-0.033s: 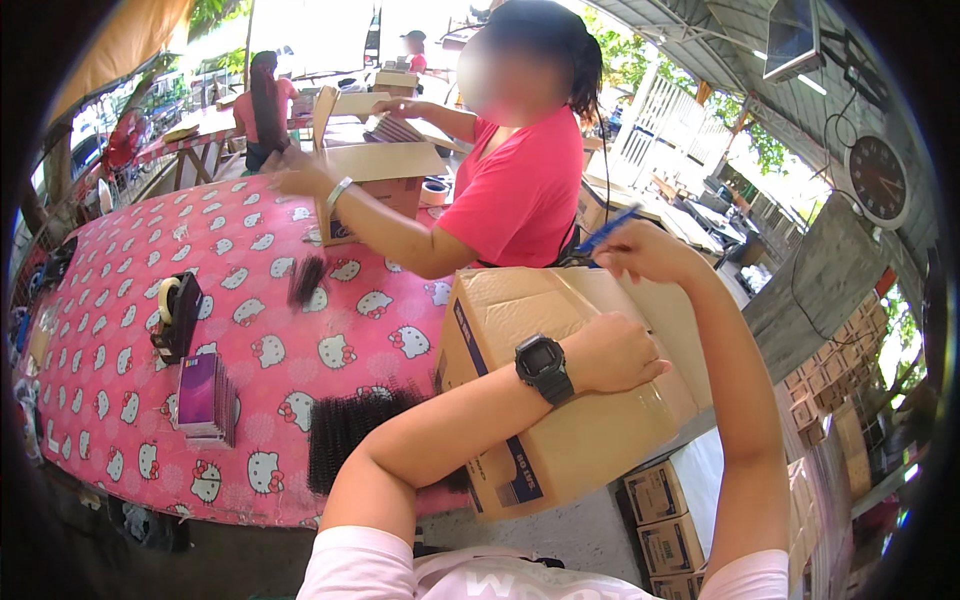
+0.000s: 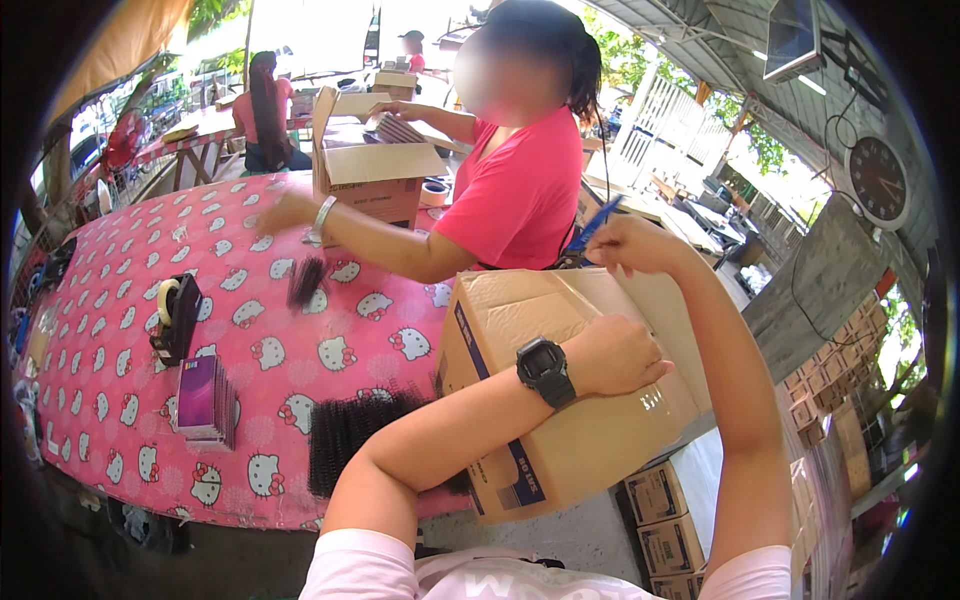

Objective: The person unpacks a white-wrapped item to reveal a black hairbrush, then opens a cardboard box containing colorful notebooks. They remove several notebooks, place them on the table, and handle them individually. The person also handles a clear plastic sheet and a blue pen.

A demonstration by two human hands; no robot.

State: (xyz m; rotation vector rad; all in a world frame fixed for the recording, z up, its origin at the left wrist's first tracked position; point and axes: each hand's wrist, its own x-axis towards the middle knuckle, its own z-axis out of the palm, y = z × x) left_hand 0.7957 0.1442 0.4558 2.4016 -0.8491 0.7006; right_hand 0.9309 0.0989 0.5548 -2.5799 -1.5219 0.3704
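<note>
A brown cardboard box [image 2: 570, 440] with dark blue printing sits tilted at the table's near right corner. Across its top lies my left forearm with a black watch, and my left hand [image 2: 622, 355] rests on the cardboard with curled fingers. Whatever those fingers may hold is hidden. Above the box's far right side my right hand [image 2: 640, 245] is closed on a slim blue tool [image 2: 597, 225], its exact kind unclear. Bunched black bristly strips [image 2: 345, 440] lie beside the box, partly behind my left arm.
A pink patterned tablecloth [image 2: 240, 360] covers the table. On it are a tape dispenser [image 2: 178, 320], a stack of purple booklets or packs [image 2: 205, 400] and a small black bundle [image 2: 305, 283]. A co-worker in pink [image 2: 520, 190] stands opposite, by an open carton [image 2: 375, 195]. Small cartons [image 2: 665, 540] are stacked below.
My right hand has shifted slightly left with the blue tool. My left hand stays almost still on the box. The co-worker's near arm has swung lower and to the left.
</note>
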